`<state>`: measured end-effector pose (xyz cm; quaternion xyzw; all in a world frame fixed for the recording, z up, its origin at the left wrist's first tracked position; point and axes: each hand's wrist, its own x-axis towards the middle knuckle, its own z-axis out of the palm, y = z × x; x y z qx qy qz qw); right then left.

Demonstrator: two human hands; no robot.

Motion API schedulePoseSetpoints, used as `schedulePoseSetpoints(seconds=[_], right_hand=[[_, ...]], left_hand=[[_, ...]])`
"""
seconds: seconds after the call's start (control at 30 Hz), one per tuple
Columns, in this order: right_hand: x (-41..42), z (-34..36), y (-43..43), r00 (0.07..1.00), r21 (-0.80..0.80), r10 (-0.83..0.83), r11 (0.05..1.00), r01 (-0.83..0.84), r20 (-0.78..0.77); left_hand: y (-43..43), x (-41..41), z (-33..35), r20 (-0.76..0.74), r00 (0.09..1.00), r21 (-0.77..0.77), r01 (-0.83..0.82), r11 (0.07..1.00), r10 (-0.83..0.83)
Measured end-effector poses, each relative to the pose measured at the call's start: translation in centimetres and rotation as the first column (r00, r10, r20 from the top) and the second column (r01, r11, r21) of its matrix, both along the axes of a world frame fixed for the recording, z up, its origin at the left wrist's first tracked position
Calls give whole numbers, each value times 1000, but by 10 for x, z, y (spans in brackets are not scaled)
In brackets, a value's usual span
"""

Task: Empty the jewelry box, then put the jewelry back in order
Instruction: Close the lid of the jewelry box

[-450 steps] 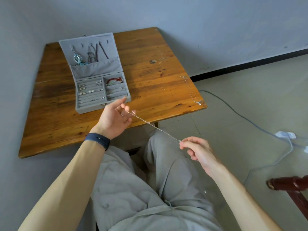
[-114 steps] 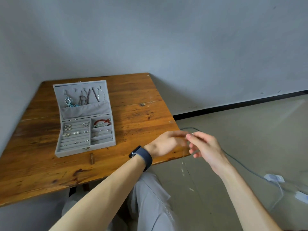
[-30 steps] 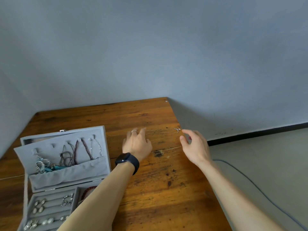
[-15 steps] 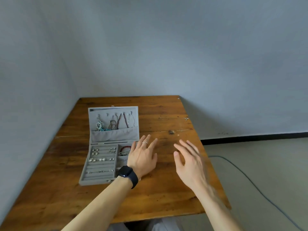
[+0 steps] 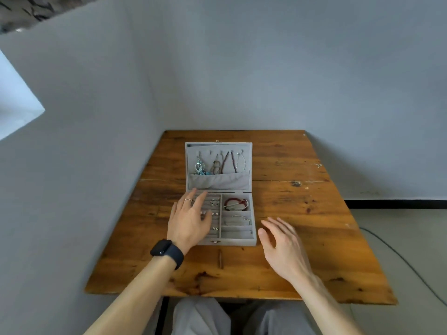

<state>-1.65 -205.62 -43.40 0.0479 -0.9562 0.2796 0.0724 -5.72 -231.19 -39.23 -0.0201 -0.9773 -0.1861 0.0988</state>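
Grey velvet lines the open jewelry box (image 5: pixel 232 242), which sits on the wooden table (image 5: pixel 302 252) a little left of its middle, its lid (image 5: pixel 219 181) raised toward the wall. Several necklaces (image 5: pixel 229 162) hang from hooks inside the lid, with a blue and silver pendant piece (image 5: pixel 199 168) at their left, all dropping into a soft pocket along the lid's lower edge. In the base, small earrings (image 5: pixel 214 202) sit in the ridged left section; the upper right compartment holds a red bracelet (image 5: pixel 235 203), and a thin silver bangle (image 5: pixel 238 220) lies in the compartment below it. The left hand (image 5: pixel 189 221) is spread flat over the left section, fingers straight and apart, grasping nothing; whether it touches the velvet cannot be told. It wears a thin ring (image 5: pixel 187 199) and, on the wrist, a dark watch (image 5: pixel 167 252). The right hand (image 5: pixel 283 247) hovers above bare wood just beside the box's front right corner, its fingers loose and extended, holding nothing. A tiny silver piece (image 5: pixel 318 165) lies near the table's far right edge, well apart from the box. A cable (image 5: pixel 396 256) runs across the floor at the right.
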Motion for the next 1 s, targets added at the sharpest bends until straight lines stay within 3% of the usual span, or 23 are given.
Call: schedulePoseSetpoints(seconds=[0.17,0.27,0.37,0.47,0.57,0.63,0.7,0.83,1.0], right_hand=[[-28,-11,-23,999,-1,12,1000,-12,-32],[-30,-17,-29,995,33,-17,999,20,-95],[-30,-20,-28,993,51,-9,999,15,-121],[-30,-21,-27,992,47,1,999,5,-122],[-30,-22,-27,992,35,-6,999,11,-127],[-31,-23,-27,991,33,-10,999,14,-130],[-31,-23,-27,991,32,-14,999,19,-130],[-30,-24,-26,991,23,-22,999,25,-135],[-29,-22,-27,993,16,-38,999,40,-115]], left_hand=[[-32,-39,14,30,986,390,-162,906,163],[-39,-70,20,99,974,499,-225,837,203],[-46,-102,27,155,974,607,-224,763,164],[-52,-124,35,224,972,778,-219,588,66],[-58,-135,43,171,984,823,-165,543,40],[-58,-134,49,120,992,821,-126,557,47],[-57,-126,54,52,997,764,-75,641,55],[-57,-102,60,-157,988,530,86,844,-3],[-62,-64,62,-252,966,269,130,954,-61]])
